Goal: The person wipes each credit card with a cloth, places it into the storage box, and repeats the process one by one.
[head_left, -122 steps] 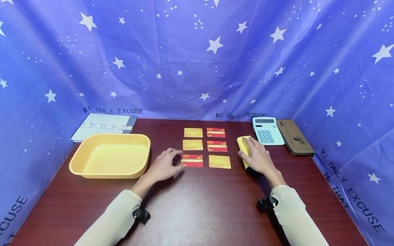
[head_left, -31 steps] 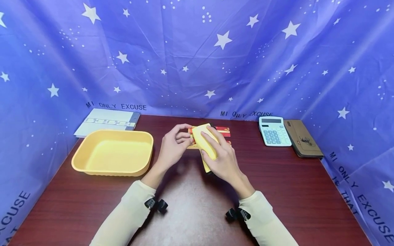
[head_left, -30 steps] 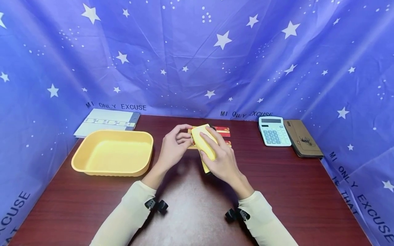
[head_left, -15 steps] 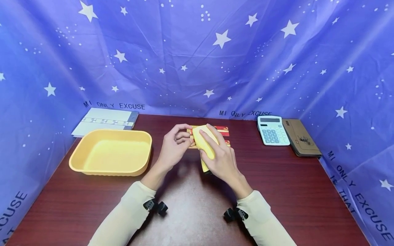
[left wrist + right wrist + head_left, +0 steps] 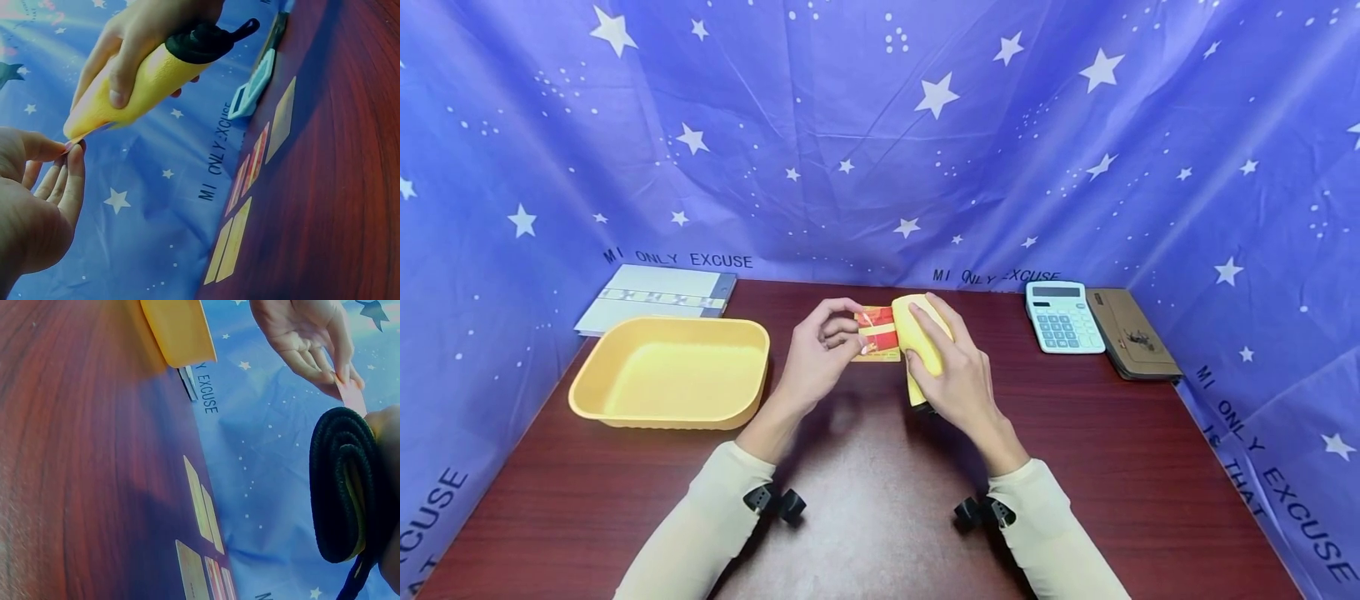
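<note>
Red card (image 5: 883,331) extends right from the left hand (image 5: 812,352), which pinches it, to the yellow pouch (image 5: 912,335) the right hand (image 5: 961,367) clasps.

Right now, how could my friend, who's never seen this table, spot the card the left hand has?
Start at the dark red-brown table and find the big yellow tub. Just to its right, the left hand pinches a red card with a pale stripe, beside the yellow pouch. It's the only card held up in the air; the other cards lie flat on the table.
</note>
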A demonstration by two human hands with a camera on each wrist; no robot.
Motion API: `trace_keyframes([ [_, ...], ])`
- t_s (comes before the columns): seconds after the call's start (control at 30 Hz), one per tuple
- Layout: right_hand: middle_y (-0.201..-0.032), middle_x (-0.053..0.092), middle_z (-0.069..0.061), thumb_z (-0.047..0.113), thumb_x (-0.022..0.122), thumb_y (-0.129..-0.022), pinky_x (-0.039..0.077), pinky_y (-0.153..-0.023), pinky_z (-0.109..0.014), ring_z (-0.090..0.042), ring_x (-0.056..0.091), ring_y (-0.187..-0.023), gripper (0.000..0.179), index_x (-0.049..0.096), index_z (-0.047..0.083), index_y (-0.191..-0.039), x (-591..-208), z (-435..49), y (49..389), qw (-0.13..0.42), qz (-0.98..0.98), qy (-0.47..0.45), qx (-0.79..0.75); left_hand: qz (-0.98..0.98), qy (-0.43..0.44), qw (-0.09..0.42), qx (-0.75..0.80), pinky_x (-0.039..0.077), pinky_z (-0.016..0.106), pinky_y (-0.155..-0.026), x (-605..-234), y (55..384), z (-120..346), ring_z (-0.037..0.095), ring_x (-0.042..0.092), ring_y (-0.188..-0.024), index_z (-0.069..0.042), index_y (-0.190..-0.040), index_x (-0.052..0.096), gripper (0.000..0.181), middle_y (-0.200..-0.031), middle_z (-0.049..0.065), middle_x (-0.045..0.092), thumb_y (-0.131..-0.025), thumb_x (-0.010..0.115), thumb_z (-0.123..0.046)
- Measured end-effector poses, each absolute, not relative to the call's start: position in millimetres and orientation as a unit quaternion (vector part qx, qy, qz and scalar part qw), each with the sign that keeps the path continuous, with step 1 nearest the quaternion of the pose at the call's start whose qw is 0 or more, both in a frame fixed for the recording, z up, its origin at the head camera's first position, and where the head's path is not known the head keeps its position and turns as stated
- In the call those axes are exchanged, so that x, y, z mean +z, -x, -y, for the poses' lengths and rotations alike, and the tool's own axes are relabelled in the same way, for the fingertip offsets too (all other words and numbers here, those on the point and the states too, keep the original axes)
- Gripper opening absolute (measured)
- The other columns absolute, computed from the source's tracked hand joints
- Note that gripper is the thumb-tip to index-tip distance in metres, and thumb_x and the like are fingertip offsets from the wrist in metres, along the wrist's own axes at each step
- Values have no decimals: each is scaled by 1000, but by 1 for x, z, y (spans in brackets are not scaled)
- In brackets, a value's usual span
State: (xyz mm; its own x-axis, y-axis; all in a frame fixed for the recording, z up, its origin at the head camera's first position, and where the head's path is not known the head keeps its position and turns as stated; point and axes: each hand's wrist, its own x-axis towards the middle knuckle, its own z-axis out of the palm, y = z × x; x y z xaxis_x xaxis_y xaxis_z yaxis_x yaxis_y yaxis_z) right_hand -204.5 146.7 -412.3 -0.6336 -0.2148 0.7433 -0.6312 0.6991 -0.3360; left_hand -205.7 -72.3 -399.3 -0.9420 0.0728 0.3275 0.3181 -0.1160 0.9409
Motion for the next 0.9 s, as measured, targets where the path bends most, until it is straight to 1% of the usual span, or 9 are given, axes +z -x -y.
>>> trace_keyframes([
  [0.07,-152,57,-6,21,77,-85,58,-53,-43,-30,72,-100,60,63,23,-143,-412,-148,206,351,853,-241,301,660,148,83,-732,59,18,-68,-397,205,73,11,66,-75,-3,-123,63,41,-90,12,72,-84,69,12],
  [0.27,-151,57,-6,18,77,-84,56,-51,-43,-30,72,-98,60,63,23,-143,-413,-152,207,353,854,-233,304,658,144,74,-736,59,17,-68,-396,204,75,14,68,-77,-2,-124,63,41,-95,26,70,-86,69,12],
  [0.4,-153,56,-5,19,77,-85,56,-51,-43,-32,72,-94,61,62,24,-144,-413,-153,207,354,854,-235,299,656,141,74,-737,62,20,-70,-396,204,75,13,69,-77,-3,-124,62,41,-97,29,70,-86,69,11],
  [0.5,-153,56,-6,19,77,-85,56,-51,-43,-33,72,-92,62,61,25,-145,-413,-153,207,358,853,-238,297,657,138,72,-737,65,26,-73,-397,204,74,11,70,-77,-4,-124,62,41,-96,26,70,-86,69,11],
  [0.6,-153,56,-6,19,77,-85,55,-49,-42,-32,71,-89,62,62,24,-144,-414,-154,208,357,853,-239,296,659,138,68,-736,67,33,-76,-397,204,74,10,71,-77,-4,-124,62,42,-94,20,71,-86,69,11],
  [0.63,-152,56,-6,19,77,-85,54,-49,-41,-32,71,-89,62,62,24,-144,-414,-154,208,355,854,-239,295,660,138,68,-736,67,35,-76,-397,204,74,10,71,-77,-4,-124,62,42,-94,18,71,-86,69,11],
  [0.73,-152,56,-6,20,77,-85,54,-49,-41,-31,72,-93,61,62,24,-144,-414,-157,209,349,858,-234,295,663,137,70,-733,68,37,-77,-398,205,75,10,72,-77,-4,-125,62,42,-93,15,72,-86,69,10],
  [0.77,-152,56,-6,20,76,-86,54,-48,-41,-31,71,-93,61,62,24,-144,-414,-158,210,347,860,-231,294,665,135,73,-731,68,38,-76,-398,205,75,10,72,-77,-4,-125,62,42,-93,15,73,-85,70,10],
  [0.9,-152,56,-8,20,77,-85,53,-47,-41,-33,71,-91,61,62,23,-144,-414,-164,212,349,862,-222,293,684,127,89,-712,66,26,-72,-398,204,76,9,72,-78,-5,-125,63,41,-94,19,75,-86,71,7],
])
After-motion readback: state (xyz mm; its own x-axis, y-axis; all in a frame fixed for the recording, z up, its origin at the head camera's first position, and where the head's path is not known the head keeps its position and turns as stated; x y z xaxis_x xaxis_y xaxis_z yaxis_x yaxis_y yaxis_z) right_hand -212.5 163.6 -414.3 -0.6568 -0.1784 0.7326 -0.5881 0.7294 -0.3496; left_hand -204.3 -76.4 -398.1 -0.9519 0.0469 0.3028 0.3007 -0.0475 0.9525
